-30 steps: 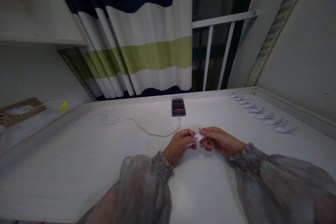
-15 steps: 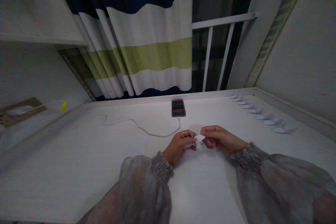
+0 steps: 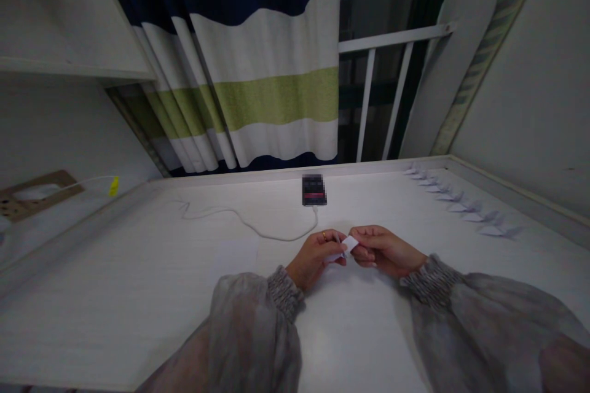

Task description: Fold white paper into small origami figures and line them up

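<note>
Head view: a small folded white paper (image 3: 351,244) is being pinched by the left hand (image 3: 316,254) below and right of centre, its right edge being touched by the right hand (image 3: 386,249), whose grip cannot be told. At frame right, paper shapes (image 3: 492,231) are being supported by the table (image 3: 359,331).

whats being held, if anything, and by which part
A small folded white paper: the left hand pinches its left part; the right hand is at its right edge, grip unclear.
</note>
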`<state>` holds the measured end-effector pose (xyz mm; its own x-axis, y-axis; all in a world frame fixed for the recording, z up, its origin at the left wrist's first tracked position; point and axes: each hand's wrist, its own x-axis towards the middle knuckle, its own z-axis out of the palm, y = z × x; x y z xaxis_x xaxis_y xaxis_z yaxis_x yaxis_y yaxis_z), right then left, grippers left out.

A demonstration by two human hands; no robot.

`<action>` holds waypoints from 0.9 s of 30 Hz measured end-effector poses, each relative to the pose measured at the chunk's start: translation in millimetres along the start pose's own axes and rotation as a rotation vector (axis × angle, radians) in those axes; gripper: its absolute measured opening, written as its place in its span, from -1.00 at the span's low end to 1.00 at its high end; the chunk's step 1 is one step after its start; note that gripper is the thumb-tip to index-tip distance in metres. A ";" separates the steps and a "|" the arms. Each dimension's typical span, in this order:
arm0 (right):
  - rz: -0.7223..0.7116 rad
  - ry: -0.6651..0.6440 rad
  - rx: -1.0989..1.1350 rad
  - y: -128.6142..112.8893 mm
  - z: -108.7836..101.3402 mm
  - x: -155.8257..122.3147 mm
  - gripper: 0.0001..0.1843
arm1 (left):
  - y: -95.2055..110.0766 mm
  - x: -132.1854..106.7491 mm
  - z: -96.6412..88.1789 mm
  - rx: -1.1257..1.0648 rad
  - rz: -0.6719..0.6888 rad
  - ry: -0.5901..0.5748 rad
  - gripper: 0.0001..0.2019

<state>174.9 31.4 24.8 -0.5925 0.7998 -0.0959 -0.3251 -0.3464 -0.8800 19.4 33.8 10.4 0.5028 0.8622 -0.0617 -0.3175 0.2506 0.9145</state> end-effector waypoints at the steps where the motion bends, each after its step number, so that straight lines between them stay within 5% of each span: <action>1: -0.005 0.002 0.025 0.5 0.8 0.4 -0.67 | 0.3 -0.1 0.4 -0.010 0.007 0.006 -0.79; 7: -0.024 0.063 0.004 0.5 -1.0 1.0 -0.70 | 1.8 -0.4 2.2 -0.035 0.035 0.058 -0.80; 12: -0.126 0.240 -0.208 1.0 -5.0 3.5 -0.67 | 2.1 1.0 1.9 -0.026 0.033 0.072 -0.83; 20: -0.590 0.570 -0.960 2.4 -10.5 1.3 -0.69 | 1.4 2.6 0.7 -0.029 0.070 0.154 -0.81; 27: -0.892 0.470 -1.477 -0.5 -20.6 -3.5 -0.72 | -0.7 3.6 -2.4 -0.040 0.082 0.168 -0.81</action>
<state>192.3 38.9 16.0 -0.2998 0.6311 0.7154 0.6223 0.6978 -0.3548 19.5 37.8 8.5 0.3339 0.9409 -0.0564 -0.3853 0.1908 0.9029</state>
